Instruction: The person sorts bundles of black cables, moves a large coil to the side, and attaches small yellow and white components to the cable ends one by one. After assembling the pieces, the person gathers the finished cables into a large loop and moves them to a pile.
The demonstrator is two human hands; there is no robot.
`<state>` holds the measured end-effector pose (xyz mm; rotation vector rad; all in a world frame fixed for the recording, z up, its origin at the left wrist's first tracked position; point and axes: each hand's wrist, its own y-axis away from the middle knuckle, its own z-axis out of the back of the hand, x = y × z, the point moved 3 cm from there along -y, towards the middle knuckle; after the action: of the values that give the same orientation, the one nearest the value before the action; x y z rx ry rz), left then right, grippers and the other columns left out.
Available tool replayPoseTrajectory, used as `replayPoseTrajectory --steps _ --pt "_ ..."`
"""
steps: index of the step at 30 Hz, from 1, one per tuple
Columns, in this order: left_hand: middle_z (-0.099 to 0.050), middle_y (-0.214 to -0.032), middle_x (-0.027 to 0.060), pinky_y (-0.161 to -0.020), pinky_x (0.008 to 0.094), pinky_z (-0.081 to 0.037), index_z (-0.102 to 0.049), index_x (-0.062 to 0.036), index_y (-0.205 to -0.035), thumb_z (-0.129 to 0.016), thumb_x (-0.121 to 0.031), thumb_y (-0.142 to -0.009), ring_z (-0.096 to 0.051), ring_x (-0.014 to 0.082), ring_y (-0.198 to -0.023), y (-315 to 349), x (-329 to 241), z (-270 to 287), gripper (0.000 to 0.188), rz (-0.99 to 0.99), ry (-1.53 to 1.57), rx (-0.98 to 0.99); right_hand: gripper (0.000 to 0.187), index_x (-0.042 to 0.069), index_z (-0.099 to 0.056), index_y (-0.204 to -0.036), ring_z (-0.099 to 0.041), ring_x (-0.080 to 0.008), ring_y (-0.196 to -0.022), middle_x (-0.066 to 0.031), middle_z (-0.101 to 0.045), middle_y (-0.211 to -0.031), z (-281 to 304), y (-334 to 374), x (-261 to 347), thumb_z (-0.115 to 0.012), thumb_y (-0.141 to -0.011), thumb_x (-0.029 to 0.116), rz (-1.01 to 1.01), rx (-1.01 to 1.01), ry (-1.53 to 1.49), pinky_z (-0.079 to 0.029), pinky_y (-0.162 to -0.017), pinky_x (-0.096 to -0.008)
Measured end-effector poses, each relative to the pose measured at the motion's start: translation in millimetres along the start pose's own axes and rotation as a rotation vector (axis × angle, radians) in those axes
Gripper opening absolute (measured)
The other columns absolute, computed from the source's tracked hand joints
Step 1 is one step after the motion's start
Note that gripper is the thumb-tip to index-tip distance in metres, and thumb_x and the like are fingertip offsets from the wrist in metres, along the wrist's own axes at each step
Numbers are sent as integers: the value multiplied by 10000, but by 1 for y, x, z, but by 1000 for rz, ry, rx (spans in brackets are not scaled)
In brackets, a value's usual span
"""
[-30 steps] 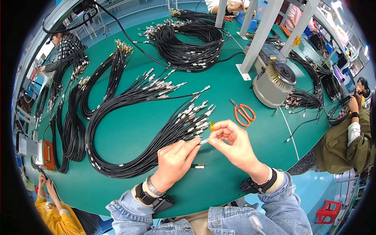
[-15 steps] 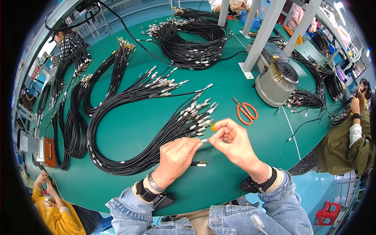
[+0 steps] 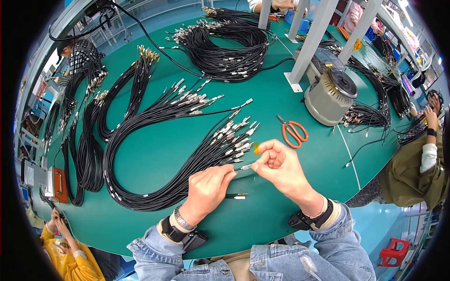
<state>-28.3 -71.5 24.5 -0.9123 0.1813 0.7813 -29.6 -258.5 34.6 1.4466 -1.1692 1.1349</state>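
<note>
My left hand (image 3: 206,189) is closed, pinching a thin black cable (image 3: 237,169) near its end. Thumb and forefinger of my right hand (image 3: 283,175) meet at the tip of that cable, where a short whitish piece (image 3: 246,167) shows between the two hands. A small yellow-orange bit (image 3: 256,149) sits at a bent fingertip of the right hand; I cannot make out whether it is tape or a finger cover. Behind my hands lies a large looped bundle of black cables (image 3: 129,136) with whitish ends. Below the held cable, another cable end (image 3: 239,197) rests on the table.
Orange-handled pliers (image 3: 294,133) lie right of my hands on the green table (image 3: 262,229). A round beige tape dispenser (image 3: 328,100) stands beside a grey post (image 3: 314,47). More cable bundles (image 3: 225,51) lie farther back. Other people (image 3: 70,253) sit around the table.
My left hand has shifted slightly left, and a longer stretch of the cable end shows between my hands. The right hand keeps its pinch.
</note>
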Motion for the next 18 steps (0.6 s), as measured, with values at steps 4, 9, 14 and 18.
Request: replayPoseTrajectory --steps 4,9,14,18 --pt "-684 -778 76 -549 293 -521 -648 -28 -899 -756 -33 -739 -635 213 -577 5 7 4 194 43 17 6 329 19 -506 -1097 -571 -46 -712 4 -604 -779 2 -2 0 -690 -825 1 -33 -9 -18 -462 -667 -192" --pt "-678 -778 74 -548 282 -509 -646 -26 -881 -756 -16 -732 -615 201 -561 -12 -4 5 185 -13 3 -81 347 18 -496 -1117 -571 -49 -715 4 -603 -770 3 -2 1 -682 -826 -7 -31 -10 -52 -460 -669 -192" --pt "-662 -738 63 -515 270 -475 -652 -21 -863 -752 2 -730 -589 170 -531 -14 -7 0 167 -45 63 -50 330 18 -499 -1120 -569 -57 -760 -9 -594 -810 -2 1 6 -671 -840 -7 5 1 -60 -457 -698 -199" --pt "-649 -710 58 -460 258 -432 -656 -22 -852 -747 12 -732 -559 143 -497 -10 -8 -2 153 33 104 -93 221 5 -544 -1050 -542 -61 -783 -19 -569 -850 -5 6 10 -656 -860 1 187 -88 36 -444 -702 -206"
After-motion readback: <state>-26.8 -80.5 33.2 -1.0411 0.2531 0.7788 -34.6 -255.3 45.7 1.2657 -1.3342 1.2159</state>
